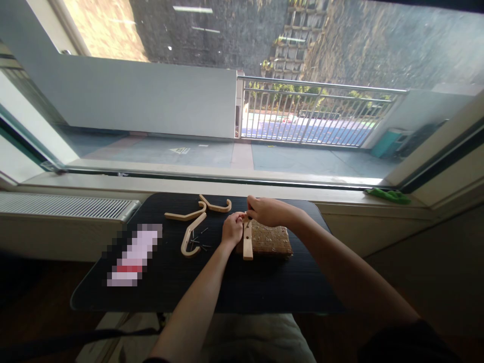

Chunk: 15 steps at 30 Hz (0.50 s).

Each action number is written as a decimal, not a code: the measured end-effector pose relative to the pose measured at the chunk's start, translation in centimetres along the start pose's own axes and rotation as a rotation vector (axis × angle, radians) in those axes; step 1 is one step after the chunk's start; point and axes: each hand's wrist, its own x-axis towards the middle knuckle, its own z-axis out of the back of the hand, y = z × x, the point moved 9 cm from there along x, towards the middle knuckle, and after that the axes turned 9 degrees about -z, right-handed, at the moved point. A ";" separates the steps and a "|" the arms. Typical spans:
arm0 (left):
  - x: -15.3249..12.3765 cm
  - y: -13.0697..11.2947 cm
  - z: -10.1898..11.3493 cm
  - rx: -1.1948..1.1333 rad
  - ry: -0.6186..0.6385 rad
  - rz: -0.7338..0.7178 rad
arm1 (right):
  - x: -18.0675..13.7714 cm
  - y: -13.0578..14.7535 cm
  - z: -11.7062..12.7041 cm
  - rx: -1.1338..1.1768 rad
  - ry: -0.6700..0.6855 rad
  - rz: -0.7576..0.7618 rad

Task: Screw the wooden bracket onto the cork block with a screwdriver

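Note:
My left hand [232, 228] is closed, its fingers pinched at the upper end of a light wooden hook piece [248, 245] that lies on a brown woven pad [269, 240]. My right hand [265, 210] is closed just above the same end of that piece, gripping something too small to make out. Three more curved wooden hooks [193, 233] [185, 216] [216, 205] lie on the black table [196, 287] to the left. A few small dark screws [199, 243] are scattered beside them.
A blurred white and red object [134, 255] lies at the table's left. Behind the table run a windowsill, a white radiator grille [64, 205] and a large window. A green cloth [388, 195] rests on the sill at right.

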 end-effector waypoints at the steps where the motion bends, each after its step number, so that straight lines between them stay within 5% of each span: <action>1: 0.0 0.0 0.0 -0.001 0.000 0.000 | 0.0 0.1 0.1 -0.006 0.002 -0.003; 15: 0.1 0.2 0.1 -0.004 -0.016 0.003 | 1.2 0.6 1.0 -0.076 0.000 -0.121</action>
